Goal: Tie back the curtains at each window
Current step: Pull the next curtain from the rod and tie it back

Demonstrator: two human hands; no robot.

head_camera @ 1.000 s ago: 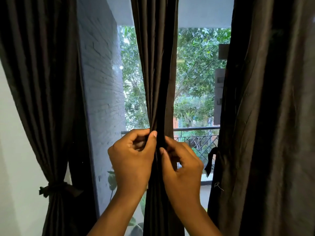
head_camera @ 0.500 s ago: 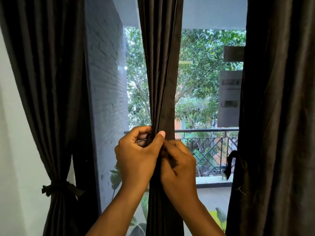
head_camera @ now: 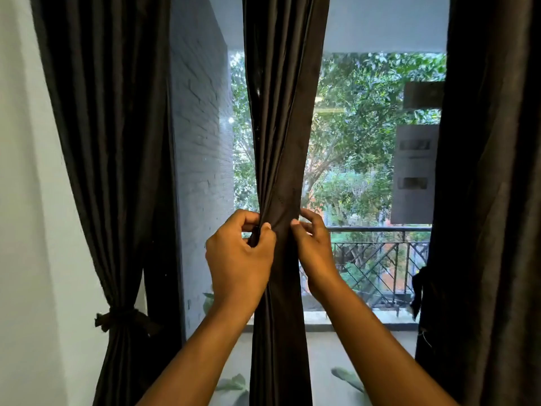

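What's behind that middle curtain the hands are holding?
Behind the middle curtain is window glass, with trees and a balcony railing showing on either side. Whatever lies straight behind the fabric is covered. Both hands pinch it at the waist.

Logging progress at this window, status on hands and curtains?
Both hands on the middle curtain: left hand pinches its left edge, right hand pinches the right. No tie visible round it. Left curtain tied with a bow. Nothing blocking.
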